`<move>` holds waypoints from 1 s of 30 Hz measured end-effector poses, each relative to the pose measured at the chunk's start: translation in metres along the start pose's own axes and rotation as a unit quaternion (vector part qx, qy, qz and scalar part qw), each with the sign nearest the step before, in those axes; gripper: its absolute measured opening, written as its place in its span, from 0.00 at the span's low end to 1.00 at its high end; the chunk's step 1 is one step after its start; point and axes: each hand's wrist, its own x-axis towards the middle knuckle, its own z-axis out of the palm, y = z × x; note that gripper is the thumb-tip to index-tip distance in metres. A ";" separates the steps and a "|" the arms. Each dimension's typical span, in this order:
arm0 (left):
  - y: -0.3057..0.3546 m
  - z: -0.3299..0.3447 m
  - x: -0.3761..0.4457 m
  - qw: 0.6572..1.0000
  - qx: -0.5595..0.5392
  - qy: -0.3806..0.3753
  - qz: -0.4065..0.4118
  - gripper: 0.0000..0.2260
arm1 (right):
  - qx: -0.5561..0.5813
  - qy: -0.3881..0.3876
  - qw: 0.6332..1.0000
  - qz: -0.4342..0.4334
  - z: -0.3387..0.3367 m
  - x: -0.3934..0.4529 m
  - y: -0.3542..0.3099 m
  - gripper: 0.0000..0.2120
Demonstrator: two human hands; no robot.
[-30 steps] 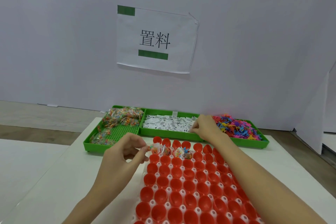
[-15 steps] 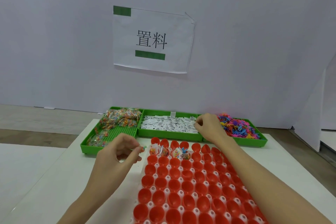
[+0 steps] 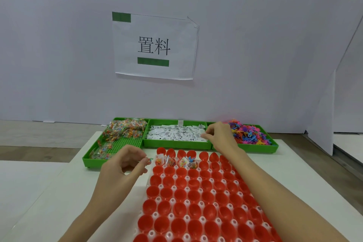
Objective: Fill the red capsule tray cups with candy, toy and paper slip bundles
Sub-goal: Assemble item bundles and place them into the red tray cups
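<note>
The red capsule tray (image 3: pixel 198 198) lies in front of me with many red cups; several cups in its far rows hold candy packets, slips and toys (image 3: pixel 176 161). My left hand (image 3: pixel 125 165) hovers just left of the tray's far corner and pinches a small colourful candy packet (image 3: pixel 149 160). My right hand (image 3: pixel 218 135) reaches into the right end of the middle green tray and pinches a white paper slip (image 3: pixel 203 135). Behind the capsule tray stand three green trays: candy packets (image 3: pixel 125 130), paper slips (image 3: pixel 176 133) and plastic toys (image 3: pixel 249 133).
The trays sit on a white table (image 3: pixel 59 192) that ends against a white wall with a printed paper sign (image 3: pixel 155 45). A white partition (image 3: pixel 322 120) stands at the right. Bare tabletop lies left of the capsule tray.
My left hand has drawn back a little to the left of the capsule tray with its packet. My right hand has stayed at the paper slip tray, fingers closing on a slip.
</note>
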 end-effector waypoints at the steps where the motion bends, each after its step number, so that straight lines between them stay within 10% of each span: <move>1: 0.000 -0.001 0.000 1.000 -0.002 0.002 0.001 0.09 | -0.004 -0.003 1.000 -0.001 0.001 -0.001 0.000 0.09; 30: 0.062 0.052 -0.036 0.973 -0.163 -0.159 -0.045 0.06 | 0.386 -0.079 0.919 0.012 -0.079 -0.167 -0.059 0.04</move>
